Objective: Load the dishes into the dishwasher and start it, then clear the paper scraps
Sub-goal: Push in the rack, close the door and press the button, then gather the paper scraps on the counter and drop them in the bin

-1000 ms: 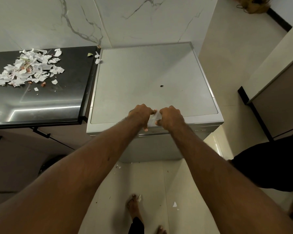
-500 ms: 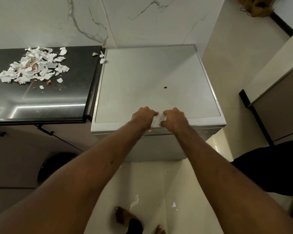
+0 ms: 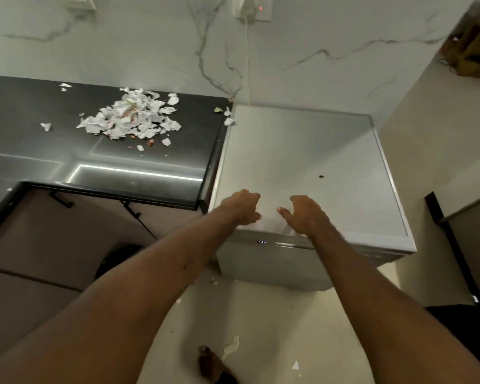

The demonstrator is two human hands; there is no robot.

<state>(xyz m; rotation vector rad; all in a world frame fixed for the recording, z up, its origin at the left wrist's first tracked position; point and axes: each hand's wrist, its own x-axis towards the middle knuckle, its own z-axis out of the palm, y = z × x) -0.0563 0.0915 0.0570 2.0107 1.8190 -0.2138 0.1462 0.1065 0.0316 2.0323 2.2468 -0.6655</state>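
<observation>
The grey dishwasher [image 3: 302, 162] stands against the marble wall with its door closed and a small lit display [image 3: 262, 241] on the front edge. My left hand [image 3: 243, 207] and my right hand [image 3: 302, 214] hover side by side over the front edge of its top, a short gap between them. Both have loosely curled fingers and hold nothing that I can make out. A pile of torn white paper scraps [image 3: 130, 117] lies on the black counter [image 3: 39, 162] to the left. No dishes are in view.
Loose scraps lie at the counter's right end [image 3: 227, 117] and on the floor [image 3: 232, 346]. My bare foot [image 3: 211, 364] is below. A dark round bin [image 3: 117, 261] sits under the counter. A cable runs from a wall socket [image 3: 254, 9]. A cabinet [image 3: 468, 231] stands to the right.
My hands were pressed together at the dishwasher's front edge and have now drawn apart. The view has swung left, showing more counter and wall.
</observation>
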